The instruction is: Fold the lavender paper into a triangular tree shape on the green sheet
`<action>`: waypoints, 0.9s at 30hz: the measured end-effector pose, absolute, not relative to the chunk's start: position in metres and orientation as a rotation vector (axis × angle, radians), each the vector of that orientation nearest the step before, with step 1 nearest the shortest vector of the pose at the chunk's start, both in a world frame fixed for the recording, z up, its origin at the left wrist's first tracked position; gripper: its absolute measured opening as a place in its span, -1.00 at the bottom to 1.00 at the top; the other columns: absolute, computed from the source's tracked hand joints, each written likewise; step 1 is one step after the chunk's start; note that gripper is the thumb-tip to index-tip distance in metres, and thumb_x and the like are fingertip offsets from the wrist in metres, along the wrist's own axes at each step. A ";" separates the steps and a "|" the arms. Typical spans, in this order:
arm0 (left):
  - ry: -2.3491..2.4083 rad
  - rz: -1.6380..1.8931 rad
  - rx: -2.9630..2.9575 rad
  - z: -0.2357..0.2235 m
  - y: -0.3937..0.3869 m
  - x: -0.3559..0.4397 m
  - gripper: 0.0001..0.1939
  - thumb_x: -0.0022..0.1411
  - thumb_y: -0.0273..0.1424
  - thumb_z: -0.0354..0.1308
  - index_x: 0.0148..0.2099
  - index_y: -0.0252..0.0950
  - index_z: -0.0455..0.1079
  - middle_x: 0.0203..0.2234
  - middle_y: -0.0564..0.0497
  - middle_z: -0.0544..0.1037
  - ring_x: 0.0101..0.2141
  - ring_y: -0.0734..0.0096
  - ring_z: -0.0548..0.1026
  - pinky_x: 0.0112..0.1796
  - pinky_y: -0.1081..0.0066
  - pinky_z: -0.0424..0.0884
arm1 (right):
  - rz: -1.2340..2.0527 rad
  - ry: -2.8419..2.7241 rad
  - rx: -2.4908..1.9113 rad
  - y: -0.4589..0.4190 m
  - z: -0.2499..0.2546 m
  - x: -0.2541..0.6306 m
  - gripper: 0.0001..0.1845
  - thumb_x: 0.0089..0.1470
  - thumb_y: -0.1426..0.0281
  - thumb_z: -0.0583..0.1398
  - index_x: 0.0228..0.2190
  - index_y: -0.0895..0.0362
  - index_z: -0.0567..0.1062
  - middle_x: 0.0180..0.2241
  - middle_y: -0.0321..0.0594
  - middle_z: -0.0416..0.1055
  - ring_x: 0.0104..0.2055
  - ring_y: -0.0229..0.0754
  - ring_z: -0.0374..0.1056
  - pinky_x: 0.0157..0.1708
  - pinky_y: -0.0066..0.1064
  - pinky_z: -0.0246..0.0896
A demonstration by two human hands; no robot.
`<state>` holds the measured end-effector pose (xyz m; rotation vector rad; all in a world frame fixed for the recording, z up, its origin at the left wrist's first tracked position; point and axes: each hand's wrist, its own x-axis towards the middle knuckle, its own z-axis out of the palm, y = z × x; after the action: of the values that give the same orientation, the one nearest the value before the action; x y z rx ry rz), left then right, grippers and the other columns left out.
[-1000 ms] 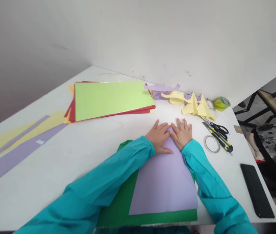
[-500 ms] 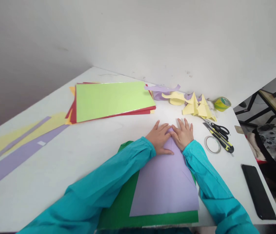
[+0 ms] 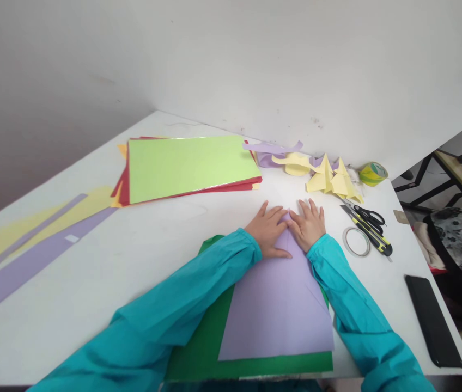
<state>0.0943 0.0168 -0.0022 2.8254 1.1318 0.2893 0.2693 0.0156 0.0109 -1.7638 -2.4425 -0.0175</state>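
A sheet of purple paper (image 3: 278, 316) lies flat, narrowing toward its far end, with a crease line down its middle. Under it is a larger green sheet (image 3: 198, 348). My left hand (image 3: 268, 231) rests palm down on the paper's upper left edge, fingers spread. On the upper right edge lies my right hand (image 3: 308, 224), its fingers stretched out too. The two thumbs and forefingers come close together at the narrow tip, partly covering it.
A stack of light green and red sheets (image 3: 190, 169) lies at the back. Folded yellow paper pieces (image 3: 333, 179), a tape roll (image 3: 373, 173), scissors (image 3: 372, 216), a utility knife (image 3: 368, 231) and a tape ring (image 3: 357, 242) sit right. A black phone (image 3: 433, 321) lies near the right edge; purple strips (image 3: 43, 261) lie left.
Both hands stay on the tip of the purple paper with almost no movement. The whole view has shifted very slightly.
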 end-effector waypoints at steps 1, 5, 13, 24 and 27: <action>1.132 0.294 2.827 -0.002 0.017 0.094 -0.04 -0.04 0.23 0.12 0.16 -0.45 0.26 0.18 -0.41 0.21 0.21 -0.21 0.11 0.16 -0.25 -0.23 | -0.014 -2.440 -1.763 0.016 0.011 0.270 -0.55 0.25 0.12 -0.02 0.05 -0.04 0.42 0.26 -0.10 0.08 0.34 0.16 -0.21 0.21 0.20 -0.29; 1.131 0.310 2.827 -0.002 0.017 0.094 -0.06 -0.02 0.22 0.11 0.16 -0.43 0.26 0.18 -0.41 0.22 0.21 -0.21 0.11 0.16 -0.25 -0.22 | -0.011 -2.432 -1.739 0.016 0.012 0.270 -0.55 0.25 0.10 -0.04 -0.01 -0.02 0.48 0.24 -0.09 0.12 0.33 0.14 -0.19 0.21 0.19 -0.29; 1.127 0.294 2.825 -0.003 0.017 0.094 -0.06 0.02 0.21 0.08 0.19 -0.47 0.23 0.19 -0.43 0.20 0.21 -0.23 0.10 0.16 -0.26 -0.22 | 0.013 -2.416 -1.734 0.015 0.012 0.269 -0.52 0.25 0.10 -0.05 -0.04 0.02 0.51 0.22 -0.09 0.16 0.32 0.12 -0.16 0.22 0.16 -0.30; 1.128 0.283 2.817 -0.005 0.018 0.094 -0.06 0.02 0.21 0.07 0.20 -0.45 0.22 0.22 -0.41 0.15 0.24 -0.23 0.04 0.16 -0.25 -0.24 | 0.010 -2.398 -1.711 0.015 0.010 0.270 -0.53 0.26 0.13 -0.06 -0.08 0.03 0.54 0.21 -0.09 0.19 0.32 0.11 -0.13 0.23 0.15 -0.29; 1.125 0.276 2.811 -0.005 0.019 0.094 -0.06 0.02 0.21 0.07 0.21 -0.44 0.21 0.23 -0.39 0.14 0.24 -0.23 0.02 0.16 -0.25 -0.25 | 0.014 -2.389 -1.712 0.015 0.009 0.271 -0.54 0.26 0.13 -0.05 -0.09 0.03 0.54 0.20 -0.10 0.20 0.31 0.10 -0.12 0.23 0.14 -0.28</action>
<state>0.0940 0.0191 -0.0046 2.8110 1.1248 0.2760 0.2705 0.0152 0.0093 -1.7119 -2.3893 0.0145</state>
